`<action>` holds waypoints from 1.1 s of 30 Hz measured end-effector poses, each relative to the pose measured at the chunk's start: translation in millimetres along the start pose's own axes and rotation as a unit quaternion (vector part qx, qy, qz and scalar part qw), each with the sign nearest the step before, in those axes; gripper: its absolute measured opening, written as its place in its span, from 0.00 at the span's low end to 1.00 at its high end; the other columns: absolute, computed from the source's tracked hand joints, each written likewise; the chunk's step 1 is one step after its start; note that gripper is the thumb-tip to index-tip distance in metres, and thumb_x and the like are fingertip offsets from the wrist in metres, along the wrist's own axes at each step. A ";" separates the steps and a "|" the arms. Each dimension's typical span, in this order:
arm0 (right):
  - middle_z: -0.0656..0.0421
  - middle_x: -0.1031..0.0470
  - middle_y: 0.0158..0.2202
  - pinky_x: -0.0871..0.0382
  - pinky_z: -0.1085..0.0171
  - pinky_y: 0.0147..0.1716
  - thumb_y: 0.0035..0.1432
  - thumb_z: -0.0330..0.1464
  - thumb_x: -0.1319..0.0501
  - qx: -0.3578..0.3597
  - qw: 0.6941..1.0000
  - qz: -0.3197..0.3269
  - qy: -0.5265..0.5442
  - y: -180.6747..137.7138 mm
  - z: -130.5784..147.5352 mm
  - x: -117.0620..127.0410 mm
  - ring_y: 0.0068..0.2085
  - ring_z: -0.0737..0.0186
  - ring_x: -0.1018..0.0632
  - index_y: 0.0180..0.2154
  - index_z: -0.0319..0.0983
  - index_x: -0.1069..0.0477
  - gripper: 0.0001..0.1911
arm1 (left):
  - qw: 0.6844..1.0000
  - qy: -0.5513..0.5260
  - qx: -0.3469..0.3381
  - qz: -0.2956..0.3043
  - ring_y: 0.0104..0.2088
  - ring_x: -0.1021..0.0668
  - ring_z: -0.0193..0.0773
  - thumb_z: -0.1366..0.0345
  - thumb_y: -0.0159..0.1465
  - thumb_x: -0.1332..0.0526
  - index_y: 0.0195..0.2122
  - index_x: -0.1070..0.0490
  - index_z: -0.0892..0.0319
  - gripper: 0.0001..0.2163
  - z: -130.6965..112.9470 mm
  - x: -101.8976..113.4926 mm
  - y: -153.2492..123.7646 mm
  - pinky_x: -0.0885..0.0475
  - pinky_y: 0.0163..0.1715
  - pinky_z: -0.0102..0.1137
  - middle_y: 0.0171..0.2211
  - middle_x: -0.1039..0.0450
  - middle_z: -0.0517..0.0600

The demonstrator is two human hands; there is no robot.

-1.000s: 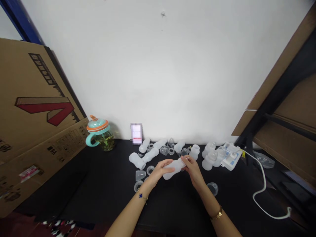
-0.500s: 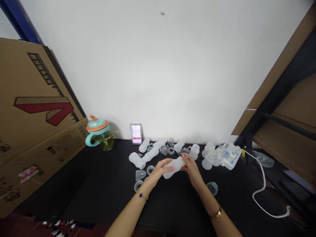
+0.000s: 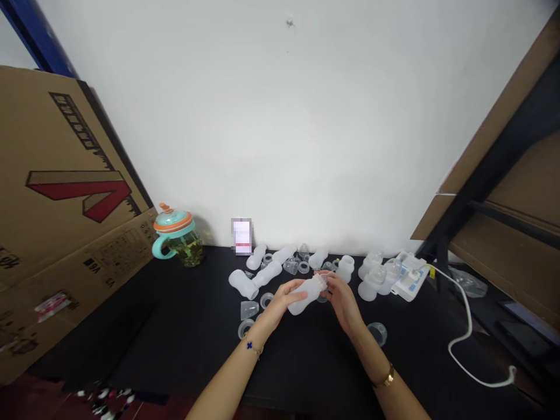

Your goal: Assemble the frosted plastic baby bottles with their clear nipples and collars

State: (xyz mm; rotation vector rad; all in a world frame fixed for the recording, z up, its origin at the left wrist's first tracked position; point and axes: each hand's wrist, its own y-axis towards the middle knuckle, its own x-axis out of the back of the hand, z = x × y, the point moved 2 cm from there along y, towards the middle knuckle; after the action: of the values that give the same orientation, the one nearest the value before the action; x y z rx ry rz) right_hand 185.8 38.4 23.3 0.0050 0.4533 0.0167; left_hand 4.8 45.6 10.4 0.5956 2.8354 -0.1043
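Observation:
My left hand (image 3: 283,300) is wrapped round a white, waisted baby bottle (image 3: 304,296), tilted with its neck up to the right. At the neck sits a translucent screw collar (image 3: 321,281), and the fingers of my right hand (image 3: 339,291) close on it; the fingertips partly hide it. Left of my hands lie more white bottles (image 3: 242,284), a clear cap (image 3: 249,309) and translucent rings (image 3: 245,328). Behind my hands are clear nipples and covers (image 3: 290,266). An open-necked bottle (image 3: 345,268) stands just beyond my right hand.
Several bottles with clear tops (image 3: 373,283) stand at the right beside a white power strip (image 3: 411,277) with a white cable (image 3: 468,315). A clear cover (image 3: 377,333) lies near my right forearm. At the left are a teal-lidded jug (image 3: 175,236), a phone (image 3: 242,237) and a large carton (image 3: 65,175).
The bottle has shifted slightly in my left hand. My right fingers have moved round the neck, and the translucent collar there shows more plainly.

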 end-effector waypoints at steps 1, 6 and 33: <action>0.53 0.20 0.46 0.28 0.58 0.38 0.52 0.43 0.32 -0.001 1.000 0.000 -0.002 0.0 0.3 -0.1 0.48 0.47 0.23 0.39 0.42 0.21 0.15 | 1.000 0.000 -0.001 0.001 0.47 0.23 0.48 0.60 0.56 0.30 0.50 0.23 0.59 0.20 -0.4 -0.2 -0.3 0.31 0.44 0.33 0.47 0.22 0.53; 0.54 0.21 0.43 0.28 0.61 0.36 0.53 0.42 0.32 -0.001 1.000 -0.007 -0.006 0.6 -0.1 0.5 0.45 0.51 0.24 0.37 0.41 0.22 0.13 | 1.000 -0.002 0.000 0.001 0.46 0.23 0.47 0.60 0.56 0.30 0.49 0.22 0.59 0.20 -0.8 0.0 -0.8 0.32 0.44 0.32 0.46 0.21 0.53; 0.59 0.27 0.31 0.29 0.65 0.29 0.52 0.45 0.30 -0.007 0.999 -0.026 -0.019 3.7 -7.9 4.9 0.34 0.61 0.27 0.28 0.40 0.27 0.15 | 1.000 -0.002 0.002 -0.002 0.49 0.23 0.51 0.59 0.53 0.27 0.49 0.23 0.59 0.22 0.1 0.2 -0.1 0.32 0.49 0.35 0.48 0.22 0.55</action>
State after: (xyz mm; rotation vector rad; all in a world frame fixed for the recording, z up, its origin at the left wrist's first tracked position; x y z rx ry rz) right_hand 186.6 42.2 14.1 -0.0205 0.4157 -0.0314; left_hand 4.6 45.6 10.3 0.5885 2.8335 -0.1111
